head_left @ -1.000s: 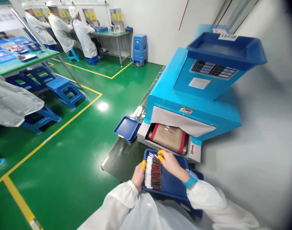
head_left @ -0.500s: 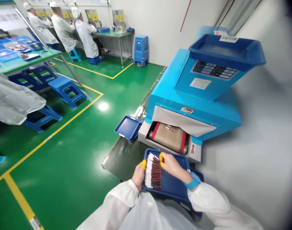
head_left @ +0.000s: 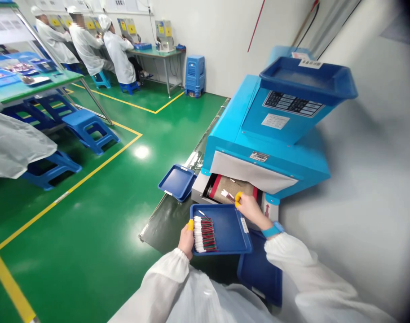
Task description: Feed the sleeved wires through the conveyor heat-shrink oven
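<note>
Steadily does it: the right hand (head_left: pixel 251 209) pinches a small bunch of wires (head_left: pixel 227 195) over the belt (head_left: pixel 249 188), touching or not I cannot tell, and a light grip should keep them aligned. The left hand (head_left: pixel 186 241), closed on the tray (head_left: pixel 230 231), best holds its wire row (head_left: pixel 204 234) level.

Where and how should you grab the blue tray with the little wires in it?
Probably the left rim of the tray, coming from the left, as the left hand does: that raised edge looks easy to pinch, and the wires lie along that side.
</note>
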`<action>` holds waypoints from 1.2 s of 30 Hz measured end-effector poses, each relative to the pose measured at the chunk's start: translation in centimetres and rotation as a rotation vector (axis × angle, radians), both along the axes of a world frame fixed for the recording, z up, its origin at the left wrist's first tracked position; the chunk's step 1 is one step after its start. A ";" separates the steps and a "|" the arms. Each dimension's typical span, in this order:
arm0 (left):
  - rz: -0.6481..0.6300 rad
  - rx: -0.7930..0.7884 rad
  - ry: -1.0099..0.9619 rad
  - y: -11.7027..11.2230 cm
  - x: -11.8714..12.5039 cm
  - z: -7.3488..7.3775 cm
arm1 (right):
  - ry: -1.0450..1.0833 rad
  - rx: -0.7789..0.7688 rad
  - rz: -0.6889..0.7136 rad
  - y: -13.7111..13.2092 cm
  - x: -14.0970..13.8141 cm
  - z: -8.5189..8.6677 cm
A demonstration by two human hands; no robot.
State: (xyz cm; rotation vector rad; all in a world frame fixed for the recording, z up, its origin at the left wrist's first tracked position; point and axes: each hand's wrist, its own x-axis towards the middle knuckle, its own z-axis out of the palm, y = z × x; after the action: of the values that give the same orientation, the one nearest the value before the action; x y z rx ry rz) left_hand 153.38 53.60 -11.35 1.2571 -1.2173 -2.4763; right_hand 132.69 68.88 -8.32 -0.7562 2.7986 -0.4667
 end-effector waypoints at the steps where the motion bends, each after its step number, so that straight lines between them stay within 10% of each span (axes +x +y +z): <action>1: -0.001 -0.006 -0.002 -0.1 -0.1 -0.1 | 0.038 0.015 -0.015 0.0 -0.9 -0.3; 36: -0.087 0.072 -0.050 1.2 1.0 -0.2 | 0.069 -0.132 0.022 -0.8 -4.6 -3.5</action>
State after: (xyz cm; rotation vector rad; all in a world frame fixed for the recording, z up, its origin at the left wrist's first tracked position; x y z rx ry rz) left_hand 154.37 54.79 -11.52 1.3186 -1.2311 -2.5866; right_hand 128.05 68.10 -11.84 -0.8449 2.8416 -0.6379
